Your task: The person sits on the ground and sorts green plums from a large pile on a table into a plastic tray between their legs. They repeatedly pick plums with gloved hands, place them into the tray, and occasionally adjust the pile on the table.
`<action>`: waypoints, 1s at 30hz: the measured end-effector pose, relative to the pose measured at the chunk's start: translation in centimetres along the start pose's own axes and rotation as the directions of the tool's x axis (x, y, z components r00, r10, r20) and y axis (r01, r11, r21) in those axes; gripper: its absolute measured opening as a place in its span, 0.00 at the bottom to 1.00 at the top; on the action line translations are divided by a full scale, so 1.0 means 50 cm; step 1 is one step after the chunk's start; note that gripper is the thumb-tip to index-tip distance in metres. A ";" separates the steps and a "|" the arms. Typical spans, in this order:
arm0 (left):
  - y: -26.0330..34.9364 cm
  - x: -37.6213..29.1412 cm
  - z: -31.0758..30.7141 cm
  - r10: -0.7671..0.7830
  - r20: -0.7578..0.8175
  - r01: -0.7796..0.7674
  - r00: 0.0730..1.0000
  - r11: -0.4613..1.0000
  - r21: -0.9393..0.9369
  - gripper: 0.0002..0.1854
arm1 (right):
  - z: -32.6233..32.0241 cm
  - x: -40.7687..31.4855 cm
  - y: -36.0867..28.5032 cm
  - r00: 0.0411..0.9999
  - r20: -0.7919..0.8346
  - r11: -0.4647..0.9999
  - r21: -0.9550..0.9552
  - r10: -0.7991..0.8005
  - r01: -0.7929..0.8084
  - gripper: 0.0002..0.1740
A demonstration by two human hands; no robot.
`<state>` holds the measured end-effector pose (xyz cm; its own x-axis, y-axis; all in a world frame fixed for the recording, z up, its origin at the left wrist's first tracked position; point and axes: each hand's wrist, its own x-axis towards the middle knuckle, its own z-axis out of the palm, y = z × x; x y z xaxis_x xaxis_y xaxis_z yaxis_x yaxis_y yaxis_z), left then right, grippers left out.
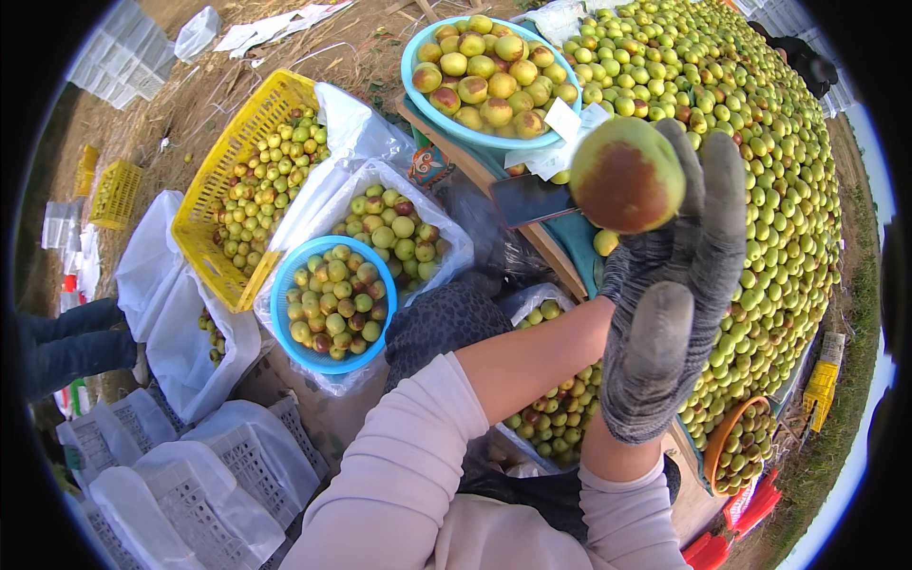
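A large-looking green jujube with a red-brown patch is held up close to the camera. My left hand, in a grey knit glove, is at its lower side and seems to hold it, with most of its fingers hidden. My right hand, gloved likewise, crosses in front of the left, thumb apart from its raised fingers. Whether the right fingertips touch the fruit I cannot tell. Behind both hands spreads a big heap of jujubes. Left of the held fruit lie a dark phone and white paper pieces.
A light-blue basin of jujubes sits at the table's wooden edge. Lower left are a blue basket, a yellow crate and lined crates. An orange basin stands right. Another person's legs show far left.
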<state>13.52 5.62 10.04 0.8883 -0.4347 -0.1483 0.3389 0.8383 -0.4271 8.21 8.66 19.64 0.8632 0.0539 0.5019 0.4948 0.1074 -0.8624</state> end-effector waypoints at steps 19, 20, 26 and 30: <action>0.017 -0.218 -0.103 -0.438 -0.241 0.500 0.866 0.753 0.428 0.26 | -0.158 -0.334 0.003 0.879 -0.358 0.508 -0.718 0.316 -0.476 0.28; 0.008 -0.240 -0.115 -0.380 -0.259 0.459 0.888 0.707 0.538 0.25 | -0.148 -0.346 0.020 0.885 -0.378 0.457 -0.758 0.272 -0.465 0.28; 0.004 -0.262 -0.137 -0.402 -0.467 0.573 0.788 0.200 0.795 0.25 | -0.217 -0.428 0.052 0.562 -0.477 0.698 0.169 0.675 -0.695 0.24; 0.027 -0.224 -0.119 -0.229 -0.293 0.333 0.928 0.160 0.929 0.30 | -0.345 -0.509 0.058 0.322 -0.729 0.723 0.329 0.603 -0.608 0.20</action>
<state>2.17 9.65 5.80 0.6563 -0.6919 -0.3009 0.6378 0.2958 0.7111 -10.61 -9.53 3.23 0.6501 -0.6419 -0.4066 -0.2002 0.3715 -0.9066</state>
